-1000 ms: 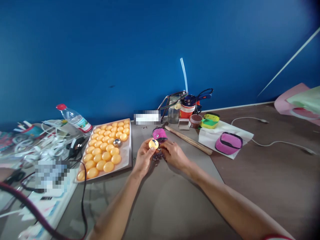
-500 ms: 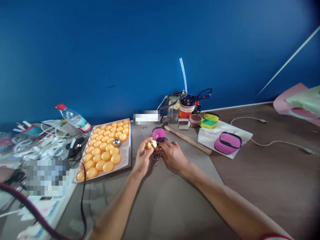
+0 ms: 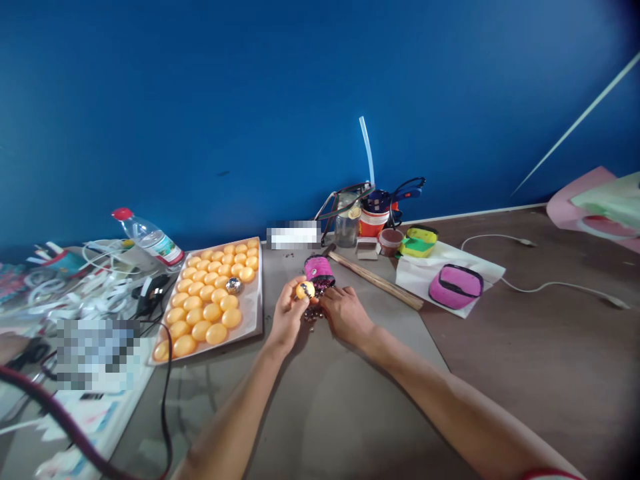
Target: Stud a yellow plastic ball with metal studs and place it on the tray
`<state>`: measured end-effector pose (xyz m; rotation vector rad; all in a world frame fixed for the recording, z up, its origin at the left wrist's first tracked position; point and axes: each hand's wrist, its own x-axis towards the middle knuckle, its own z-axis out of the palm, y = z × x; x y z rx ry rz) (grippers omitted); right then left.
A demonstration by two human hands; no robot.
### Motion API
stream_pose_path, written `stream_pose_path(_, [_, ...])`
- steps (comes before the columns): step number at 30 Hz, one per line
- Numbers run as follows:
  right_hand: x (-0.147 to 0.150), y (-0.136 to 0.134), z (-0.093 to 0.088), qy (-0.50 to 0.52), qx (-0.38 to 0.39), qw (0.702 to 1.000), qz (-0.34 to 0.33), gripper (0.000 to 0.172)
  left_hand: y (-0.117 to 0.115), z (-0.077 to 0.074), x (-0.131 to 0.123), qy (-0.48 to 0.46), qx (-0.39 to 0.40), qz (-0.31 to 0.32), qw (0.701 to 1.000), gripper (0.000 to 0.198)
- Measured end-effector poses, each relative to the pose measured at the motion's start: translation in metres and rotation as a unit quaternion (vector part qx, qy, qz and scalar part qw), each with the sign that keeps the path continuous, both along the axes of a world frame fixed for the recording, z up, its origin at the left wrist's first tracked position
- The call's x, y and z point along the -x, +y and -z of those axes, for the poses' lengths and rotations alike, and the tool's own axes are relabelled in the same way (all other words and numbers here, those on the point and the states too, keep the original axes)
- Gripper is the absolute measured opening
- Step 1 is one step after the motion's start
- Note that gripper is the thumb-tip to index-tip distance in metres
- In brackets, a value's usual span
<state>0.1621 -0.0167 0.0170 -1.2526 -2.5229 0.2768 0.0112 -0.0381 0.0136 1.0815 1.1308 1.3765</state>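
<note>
My left hand [image 3: 289, 319] is closed round an orange-yellow ball [image 3: 305, 291] with a band of small shiny dark pieces on its surface. Just right of it, my right hand [image 3: 347, 315] reaches down with bent fingers at a small pile of shiny pieces [image 3: 313, 313] on the grey mat. Its fingertips are partly hidden, so anything between them does not show. Behind both hands lies a pink pouch [image 3: 319, 268] with black trim, its mouth towards me and dark bits inside.
On the left, a tray [image 3: 256, 313] carries rows of orange balls and one silver-covered ball [image 3: 233, 285]. A hammer [image 3: 377, 280] lies behind my right hand. Further right are a second pink pouch [image 3: 455, 287] and a yellow-green one [image 3: 419, 241]. A bottle [image 3: 153, 240] and cables crowd the left.
My right hand has shifted slightly and dipped its fingers to the shiny pieces, away from the ball. The ball in my left hand has turned a little.
</note>
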Motion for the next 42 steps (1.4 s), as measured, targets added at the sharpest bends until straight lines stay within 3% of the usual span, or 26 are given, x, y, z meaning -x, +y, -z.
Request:
stream_pose_path(11, [0.000, 0.001, -0.004, 0.054, -0.013, 0.998, 0.015, 0.019, 0.000, 0.001, 0.002, 0.072, -0.025, -0.039, 0.996, 0.043])
stream_pose_path(27, [0.002, -0.004, -0.004, 0.007, 0.012, 0.999, -0.050, 0.022, 0.004, 0.002, 0.003, -0.015, -0.011, -0.042, 0.999, 0.038])
stream_pose_path(32, [0.002, -0.004, -0.003, 0.089, 0.001, 0.996, -0.034, 0.017, 0.004, -0.002, 0.003, -0.055, -0.002, -0.041, 0.998, 0.036])
stream_pose_path(37, [0.003, -0.002, 0.002, 0.223, 0.004, 0.974, -0.029, 0.013, 0.005, -0.006, 0.003, -0.117, 0.002, -0.029, 0.993, 0.033])
stream_pose_path(42, [0.006, -0.001, 0.000, 0.350, 0.097, 0.931, 0.023, 0.014, 0.005, -0.008, 0.003, -0.171, 0.023, -0.008, 0.985, 0.032])
